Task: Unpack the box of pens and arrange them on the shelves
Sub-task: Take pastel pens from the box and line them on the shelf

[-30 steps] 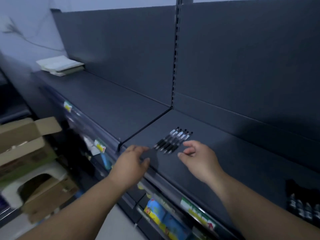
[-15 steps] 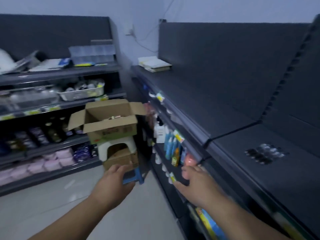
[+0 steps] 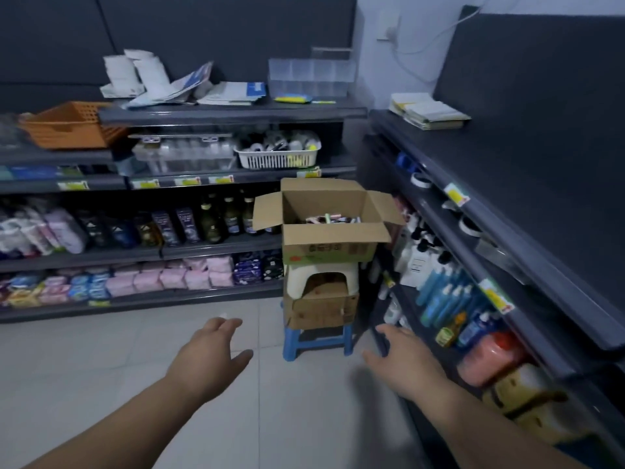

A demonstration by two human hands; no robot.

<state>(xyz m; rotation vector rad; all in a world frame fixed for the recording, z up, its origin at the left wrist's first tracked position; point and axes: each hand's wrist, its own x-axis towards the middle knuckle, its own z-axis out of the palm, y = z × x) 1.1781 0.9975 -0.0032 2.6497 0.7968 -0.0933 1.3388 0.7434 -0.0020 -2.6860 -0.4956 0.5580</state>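
Note:
An open cardboard box (image 3: 329, 243) with its flaps spread stands on a white stool, in the corner between two shelf units. Several pens (image 3: 333, 219) lie inside it. My left hand (image 3: 211, 355) reaches forward over the floor, fingers relaxed and holding nothing. My right hand (image 3: 400, 358) is stretched out low beside the right shelf unit, also holding nothing. Both hands are well short of the box. The dark top shelf (image 3: 527, 184) on the right runs toward me; the pens laid there earlier are out of view.
The white stool (image 3: 321, 277) sits on a second carton (image 3: 319, 308) and a blue stool (image 3: 318, 341). Stocked shelves (image 3: 142, 252) line the left wall. Bottles (image 3: 449, 299) fill the right unit's lower shelves. Papers (image 3: 427, 113) lie on the far top shelf. Pale floor tiles (image 3: 101, 367) stretch ahead.
My view has swung left from the top shelf and its row of pens to the box. Both hands left the shelf and now reach low toward the box.

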